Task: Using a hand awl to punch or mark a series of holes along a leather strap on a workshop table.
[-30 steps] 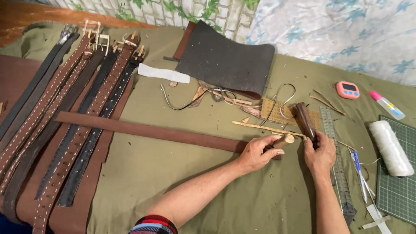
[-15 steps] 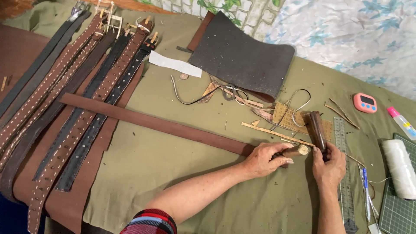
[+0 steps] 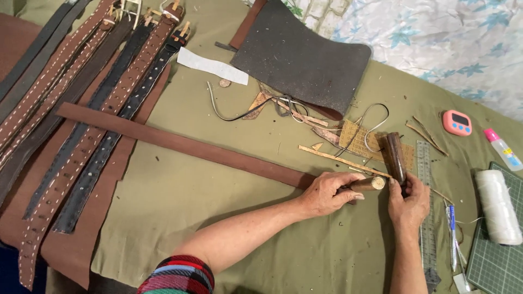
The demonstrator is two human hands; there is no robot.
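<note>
The bench, draped in an olive cloth, carries a row of finished belts at its left side, stitched and punched, lying roughly parallel and running away from the person. A long brown leather strap crosses the cloth on a slant, its long axis running from the upper left down to the lower right, where its near end disappears under the left hand. So the strap reaches away to the left of both hands, and the left hand is the nearer one, resting right on it.

That left hand is curled around a short, pale wooden handle, whose round end points toward the right hand. The right hand grips the lower end of a dark wooden tool, which stands nearly upright and leans slightly away. The two tools nearly meet just past the strap's end.

The strap looks flat, smooth and even in width, a plain reddish brown with no stitching or holes visible.
</note>
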